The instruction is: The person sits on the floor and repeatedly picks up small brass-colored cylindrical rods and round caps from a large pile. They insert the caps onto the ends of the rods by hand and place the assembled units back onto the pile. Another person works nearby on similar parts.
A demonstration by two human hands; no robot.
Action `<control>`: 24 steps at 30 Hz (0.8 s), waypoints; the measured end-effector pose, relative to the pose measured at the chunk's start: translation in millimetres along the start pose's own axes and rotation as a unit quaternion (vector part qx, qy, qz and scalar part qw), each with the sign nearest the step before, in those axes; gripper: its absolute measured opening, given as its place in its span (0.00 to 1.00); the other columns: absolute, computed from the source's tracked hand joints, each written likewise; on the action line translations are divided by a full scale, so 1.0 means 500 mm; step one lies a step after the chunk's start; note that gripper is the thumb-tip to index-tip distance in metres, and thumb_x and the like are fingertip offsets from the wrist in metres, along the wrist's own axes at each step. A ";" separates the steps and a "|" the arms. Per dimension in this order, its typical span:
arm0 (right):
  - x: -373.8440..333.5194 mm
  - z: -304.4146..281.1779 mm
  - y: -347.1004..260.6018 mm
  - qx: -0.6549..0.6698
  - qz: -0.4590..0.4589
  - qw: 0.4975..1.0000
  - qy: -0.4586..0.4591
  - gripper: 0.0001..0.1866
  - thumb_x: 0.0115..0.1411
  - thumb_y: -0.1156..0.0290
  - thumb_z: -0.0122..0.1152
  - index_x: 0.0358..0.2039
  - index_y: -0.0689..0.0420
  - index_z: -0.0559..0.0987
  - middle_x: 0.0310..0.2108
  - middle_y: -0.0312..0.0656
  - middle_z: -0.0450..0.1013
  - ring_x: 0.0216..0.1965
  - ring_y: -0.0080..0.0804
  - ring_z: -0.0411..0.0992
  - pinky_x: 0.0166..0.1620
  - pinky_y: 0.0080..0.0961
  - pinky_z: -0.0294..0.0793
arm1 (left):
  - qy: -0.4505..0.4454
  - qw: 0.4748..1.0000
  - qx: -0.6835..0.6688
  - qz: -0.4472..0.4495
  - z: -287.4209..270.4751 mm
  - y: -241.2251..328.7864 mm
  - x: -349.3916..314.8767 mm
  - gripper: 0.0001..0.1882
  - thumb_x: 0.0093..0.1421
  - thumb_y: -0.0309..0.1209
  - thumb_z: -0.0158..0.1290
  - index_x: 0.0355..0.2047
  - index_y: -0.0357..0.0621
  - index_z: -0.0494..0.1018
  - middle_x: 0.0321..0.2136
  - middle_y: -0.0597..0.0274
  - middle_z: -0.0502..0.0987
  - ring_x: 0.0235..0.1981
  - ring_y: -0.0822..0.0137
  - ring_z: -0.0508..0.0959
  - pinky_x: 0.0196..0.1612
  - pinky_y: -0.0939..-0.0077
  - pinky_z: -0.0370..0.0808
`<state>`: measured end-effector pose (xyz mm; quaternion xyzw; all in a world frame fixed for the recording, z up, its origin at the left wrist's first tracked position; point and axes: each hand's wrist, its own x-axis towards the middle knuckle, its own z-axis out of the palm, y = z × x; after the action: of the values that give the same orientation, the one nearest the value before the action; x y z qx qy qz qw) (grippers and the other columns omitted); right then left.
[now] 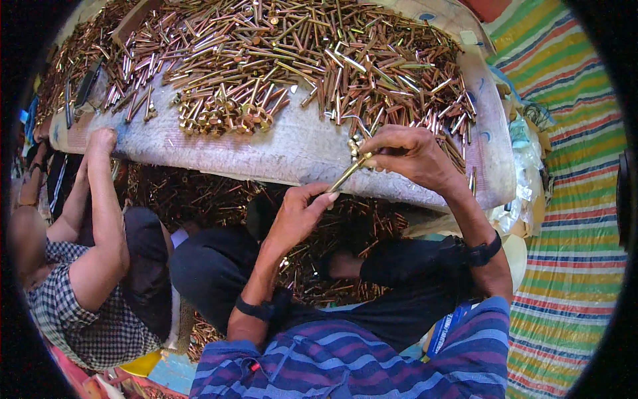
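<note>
In front of my lap, a slim gold-coloured bolt (348,174) slants over the near edge of the padded table (266,159). My left hand (298,214) pinches its lower end between thumb and fingers. At the upper end, the fingertips of my right hand (413,158) are closed on it; they partly hide that tip. A little cluster of small brass-coloured metal pieces (355,143) lies on the cloth beside my right fingers. Further left, a heap of hex-head bolts (229,118) rests with heads toward me.
A wide pile of metal rods and tubes (372,66) covers the table's far part. More metal parts (193,199) lie under the table. To the left sits another person (100,286) in a checked shirt, a fist on the table edge. Striped sheeting (565,199) spreads at right.
</note>
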<state>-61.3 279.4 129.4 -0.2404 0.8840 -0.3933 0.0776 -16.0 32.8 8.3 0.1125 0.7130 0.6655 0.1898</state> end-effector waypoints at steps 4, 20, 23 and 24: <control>-0.004 0.000 0.001 -0.014 -0.006 1.000 -0.002 0.12 0.57 0.71 0.70 0.42 0.58 0.85 0.34 0.42 0.80 0.36 0.32 0.78 0.39 0.28 0.76 | -0.010 0.999 0.030 -0.025 -0.006 0.012 -0.002 0.16 0.66 0.34 0.56 0.45 0.33 0.80 0.28 0.57 0.82 0.31 0.71 0.77 0.41 0.71 0.74; -0.016 0.020 0.015 -0.035 -0.024 0.999 0.030 0.12 0.56 0.74 0.70 0.42 0.58 0.84 0.37 0.43 0.81 0.40 0.35 0.79 0.45 0.29 0.77 | -0.008 0.998 0.053 -0.017 -0.009 0.013 0.004 0.16 0.65 0.36 0.58 0.43 0.34 0.81 0.18 0.70 0.70 0.22 0.78 0.66 0.26 0.75 0.64; -0.015 0.024 0.019 -0.051 -0.042 0.997 0.037 0.12 0.56 0.75 0.70 0.42 0.58 0.84 0.36 0.42 0.81 0.40 0.34 0.79 0.45 0.29 0.77 | -0.001 0.998 0.059 -0.005 -0.009 0.009 0.005 0.15 0.66 0.36 0.58 0.43 0.35 0.82 0.17 0.74 0.68 0.20 0.80 0.64 0.23 0.77 0.62; -0.016 0.024 0.019 -0.050 -0.042 0.997 0.035 0.11 0.56 0.74 0.70 0.41 0.59 0.84 0.36 0.43 0.81 0.39 0.34 0.79 0.44 0.29 0.77 | 0.001 0.998 0.059 -0.001 -0.010 0.010 0.005 0.15 0.66 0.36 0.58 0.43 0.35 0.82 0.18 0.74 0.69 0.21 0.79 0.64 0.24 0.77 0.62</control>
<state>-53.9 280.7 113.7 -0.2670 0.8938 -0.3600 0.0176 -20.9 30.0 13.0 0.1223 0.7514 0.6220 0.1832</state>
